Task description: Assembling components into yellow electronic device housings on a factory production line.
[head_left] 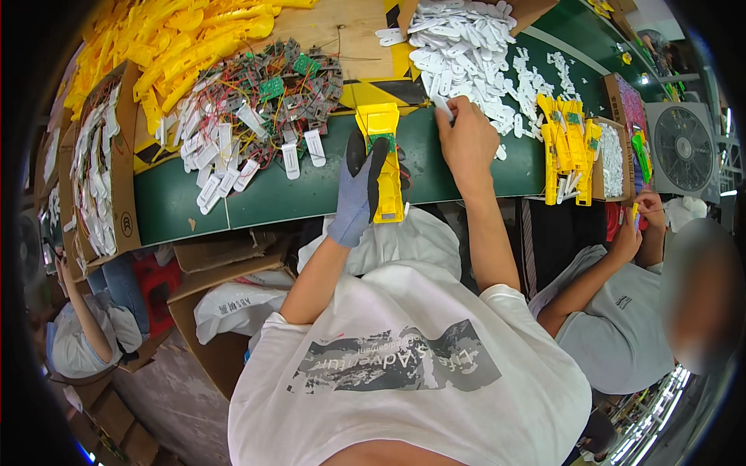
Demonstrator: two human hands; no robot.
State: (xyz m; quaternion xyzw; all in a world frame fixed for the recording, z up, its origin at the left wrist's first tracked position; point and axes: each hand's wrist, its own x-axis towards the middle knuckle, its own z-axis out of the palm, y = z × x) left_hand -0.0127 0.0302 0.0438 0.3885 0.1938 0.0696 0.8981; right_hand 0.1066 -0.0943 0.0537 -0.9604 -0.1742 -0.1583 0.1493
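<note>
My left hand (356,190), in a grey-blue glove with dark fingertips, is closed around a long yellow plastic housing (378,118). The housing stands roughly upright in view, its hollow side showing, with part of a green circuit board (381,140) visible inside. My fingers hide the middle of it. Bare and reaching forward, my right hand (469,144) pinches a small white plastic piece (442,106) at the near left edge of a heap of similar white pieces (458,58).
Wired circuit boards with white tabs (264,101) lie heaped at left, before a pile of yellow housings (171,39). A carton of white parts (97,171) stands far left. Stacked yellow housings (571,147) lie at right, near a fan (682,146). A co-worker (614,311) sits at right.
</note>
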